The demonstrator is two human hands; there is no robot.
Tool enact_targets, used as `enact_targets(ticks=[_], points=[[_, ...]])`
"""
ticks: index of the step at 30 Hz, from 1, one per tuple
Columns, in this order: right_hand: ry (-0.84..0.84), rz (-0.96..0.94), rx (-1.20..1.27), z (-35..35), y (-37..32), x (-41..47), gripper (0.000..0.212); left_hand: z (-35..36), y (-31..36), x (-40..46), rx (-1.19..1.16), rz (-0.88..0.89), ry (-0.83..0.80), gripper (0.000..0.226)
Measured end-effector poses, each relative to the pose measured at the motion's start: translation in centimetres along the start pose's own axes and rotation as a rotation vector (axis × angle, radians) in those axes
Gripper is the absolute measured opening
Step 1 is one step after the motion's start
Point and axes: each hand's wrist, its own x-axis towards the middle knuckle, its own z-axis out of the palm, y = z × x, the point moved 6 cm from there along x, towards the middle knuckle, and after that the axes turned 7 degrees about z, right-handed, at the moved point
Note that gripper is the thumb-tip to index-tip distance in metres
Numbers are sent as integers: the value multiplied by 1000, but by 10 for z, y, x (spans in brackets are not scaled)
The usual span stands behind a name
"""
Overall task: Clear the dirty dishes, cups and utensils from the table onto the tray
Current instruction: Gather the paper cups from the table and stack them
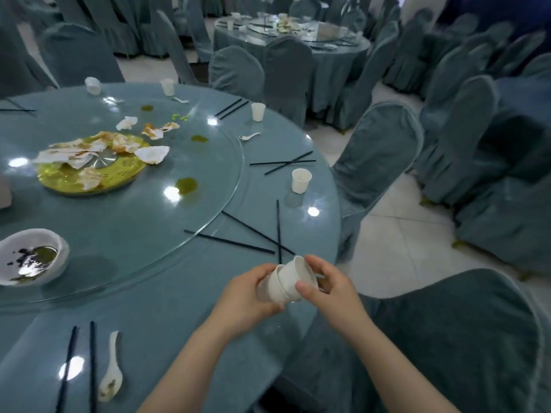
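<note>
Your hands: left hand and right hand both grasp the nested cups, tilted on their side, mouth toward 2 o'clock, above the table edge.
Left hand grip: wrapped around the cups' base end.
Right hand grip: thumb and fingers pinch the outer cup's rim.
At 7 o'clock: spoon flat on the table, a chopstick pair just beside it on its left.
At 9 o'clock: bowl with dark dregs, on the glass turntable.
At 12 o'clock, near: three chopsticks crossed, touching, over the turntable rim.
At 1 o'clock: cup upright, alone; crossed sticks beyond it.
At 11 o'clock: gold plate piled with soiled napkins.
Far rim: small spoon, then three more cups, upright, well apart.
Tray: cannot tell where.
</note>
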Motion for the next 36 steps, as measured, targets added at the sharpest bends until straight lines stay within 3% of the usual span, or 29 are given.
enact_targets(ticks=[6, 12, 16, 26, 36], points=[[51, -7, 16, -34, 11, -38, 42, 40, 33, -3, -39, 89, -70, 56], [121, -35, 20, -101, 11, -60, 47, 81, 70, 8, -59, 132, -82, 59], [209, -8, 34, -177, 31, -88, 50, 126, 101, 19, -87, 122, -49, 61], [388, -18, 166, -432, 95, -176, 30, 300, 215, 53, -253, 120, 60, 55], [507, 74, 219, -596, 149, -196, 27, 443, 306, 110, -299, 141, -26, 53]])
